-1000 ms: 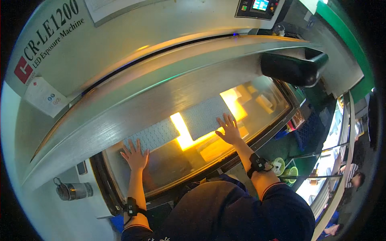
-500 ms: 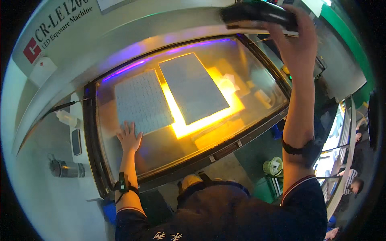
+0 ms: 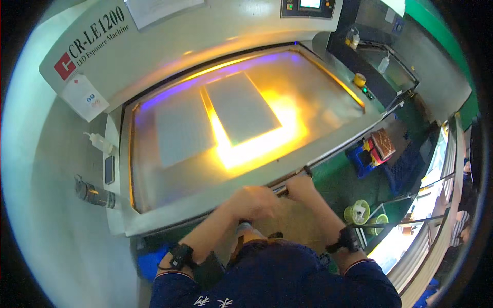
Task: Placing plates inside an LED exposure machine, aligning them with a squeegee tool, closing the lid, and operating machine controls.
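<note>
At the front edge of a pale exposure machine, a metal handle bar [image 3: 281, 191] runs between my hands. My left hand [image 3: 253, 203] is closed around its left part, slightly blurred, and my right hand [image 3: 301, 186] grips the bar near its right end. Beyond them a framed, clear-covered bed [image 3: 169, 187] glows yellow in the middle, with violet light along its far side. Two grey rectangular sheets lie under the cover: a left sheet [image 3: 185, 128] and a right sheet [image 3: 241, 110]. Both hands are away from the sheets.
A white squeeze bottle [image 3: 100, 143], a phone [image 3: 109, 169] and a dark tumbler [image 3: 95, 192] stand along the left ledge. A yellow knob [image 3: 359, 79] sits at the bed's right. Green bins [image 3: 357, 212] stand on the floor to the right. A control panel [image 3: 308, 7] is at the back.
My left hand has left the cover, and my right hand has come down from the upper right without the black object. Both now hold the front bar. The dark-edged cover frame has lowered.
</note>
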Demonstrator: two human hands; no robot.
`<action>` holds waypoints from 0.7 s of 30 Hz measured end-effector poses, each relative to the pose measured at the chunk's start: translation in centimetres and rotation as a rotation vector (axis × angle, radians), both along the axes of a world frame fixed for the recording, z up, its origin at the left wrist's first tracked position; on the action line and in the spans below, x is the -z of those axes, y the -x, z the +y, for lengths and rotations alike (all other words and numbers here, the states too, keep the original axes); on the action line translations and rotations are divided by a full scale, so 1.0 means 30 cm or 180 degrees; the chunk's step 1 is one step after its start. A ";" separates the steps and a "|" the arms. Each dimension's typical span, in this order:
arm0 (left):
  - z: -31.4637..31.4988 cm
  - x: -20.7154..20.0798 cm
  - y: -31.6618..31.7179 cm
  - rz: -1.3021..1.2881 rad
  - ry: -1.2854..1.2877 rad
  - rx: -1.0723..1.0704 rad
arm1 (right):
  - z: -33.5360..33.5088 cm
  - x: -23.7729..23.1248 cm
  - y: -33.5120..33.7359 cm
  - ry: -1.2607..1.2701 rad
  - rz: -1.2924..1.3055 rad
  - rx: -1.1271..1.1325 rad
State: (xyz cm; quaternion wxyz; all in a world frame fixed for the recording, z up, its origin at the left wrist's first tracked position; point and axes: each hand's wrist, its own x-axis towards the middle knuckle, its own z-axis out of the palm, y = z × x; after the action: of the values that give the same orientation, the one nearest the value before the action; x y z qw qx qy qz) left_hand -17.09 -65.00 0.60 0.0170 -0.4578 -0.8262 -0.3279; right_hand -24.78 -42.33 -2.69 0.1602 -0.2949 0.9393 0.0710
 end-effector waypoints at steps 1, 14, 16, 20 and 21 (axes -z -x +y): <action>0.001 -0.065 0.067 -0.0342 0.0644 -0.0762 | 0.042 0.111 -0.011 0.0092 0.0065 0.0134; -0.430 0.448 0.269 -0.0567 0.1879 -0.3978 | -0.014 0.204 0.031 -0.0438 -0.0770 -0.0064; -0.430 0.449 0.277 -0.0638 0.1857 -0.4020 | -0.035 0.157 0.071 -0.0632 -0.1016 -0.0098; -0.448 0.451 0.279 -0.0598 0.1926 -0.4153 | -0.012 0.072 0.040 0.1411 -0.0558 -0.0982; -0.444 0.446 0.286 -0.0621 0.2078 -0.4180 | 0.003 0.090 0.018 0.2053 -0.0887 -0.0776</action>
State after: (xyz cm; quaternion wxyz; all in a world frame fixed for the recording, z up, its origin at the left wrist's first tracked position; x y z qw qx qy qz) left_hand -25.67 -78.33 -12.78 -0.0009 0.1803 -0.9832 -0.0270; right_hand -25.31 -42.25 -5.39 0.1758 -0.4467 0.8406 -0.2509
